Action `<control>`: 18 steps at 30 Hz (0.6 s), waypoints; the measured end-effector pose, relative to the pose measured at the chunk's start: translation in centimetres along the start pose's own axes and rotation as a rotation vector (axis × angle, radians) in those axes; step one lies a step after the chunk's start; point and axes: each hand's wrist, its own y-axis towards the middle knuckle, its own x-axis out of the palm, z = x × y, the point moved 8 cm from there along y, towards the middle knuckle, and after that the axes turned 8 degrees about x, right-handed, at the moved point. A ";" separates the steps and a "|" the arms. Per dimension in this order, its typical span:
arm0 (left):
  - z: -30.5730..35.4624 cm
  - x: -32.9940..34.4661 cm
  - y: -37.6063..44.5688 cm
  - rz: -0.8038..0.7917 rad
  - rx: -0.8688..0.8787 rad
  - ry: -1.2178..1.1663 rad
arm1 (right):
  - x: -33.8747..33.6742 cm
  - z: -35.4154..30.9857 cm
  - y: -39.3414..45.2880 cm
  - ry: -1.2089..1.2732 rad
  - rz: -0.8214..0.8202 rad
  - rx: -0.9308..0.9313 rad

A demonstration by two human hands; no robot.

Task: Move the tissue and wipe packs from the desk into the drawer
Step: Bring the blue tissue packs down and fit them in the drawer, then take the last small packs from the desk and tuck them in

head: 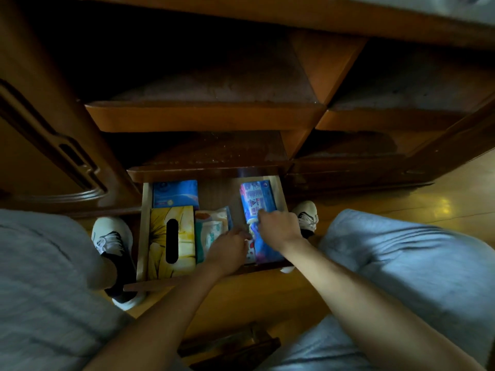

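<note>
The open wooden drawer sits low between my knees. Inside it lie a yellow tissue box at the left, a blue tissue pack behind it, and a teal and white wipe pack in the middle. A long blue pack lies along the right side. My right hand grips this blue pack at its middle. My left hand touches its left edge near the front, fingers curled; what they grasp is hidden.
Dark wooden shelves rise above the drawer, with a cabinet door at the left. My white shoes stand on the yellow wood floor on both sides of the drawer. My grey-clad knees fill the lower corners.
</note>
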 end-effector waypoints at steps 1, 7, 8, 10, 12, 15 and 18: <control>0.8 -1.7 0.1 0.047 0.011 0.009 | -1.7 0.4 -0.3 0.066 0.048 0.027; 9.9 -18.5 -0.8 0.449 0.259 0.173 | -14.1 6.2 -1.8 0.383 0.327 0.176; 12.0 -22.2 -1.4 0.551 0.339 0.199 | -16.8 7.7 -2.2 0.414 0.405 0.203; 16.1 -29.0 -2.7 0.733 0.470 0.278 | -22.3 10.9 -3.3 0.451 0.603 0.232; 19.2 -34.6 -3.0 0.852 0.513 0.344 | -26.9 14.0 -4.4 0.521 0.735 0.239; 21.8 -40.8 -1.4 0.927 0.478 0.389 | -32.8 18.6 -4.6 0.576 0.816 0.268; 22.3 -44.8 2.5 0.887 0.406 0.395 | -37.4 23.2 -3.4 0.541 0.871 0.343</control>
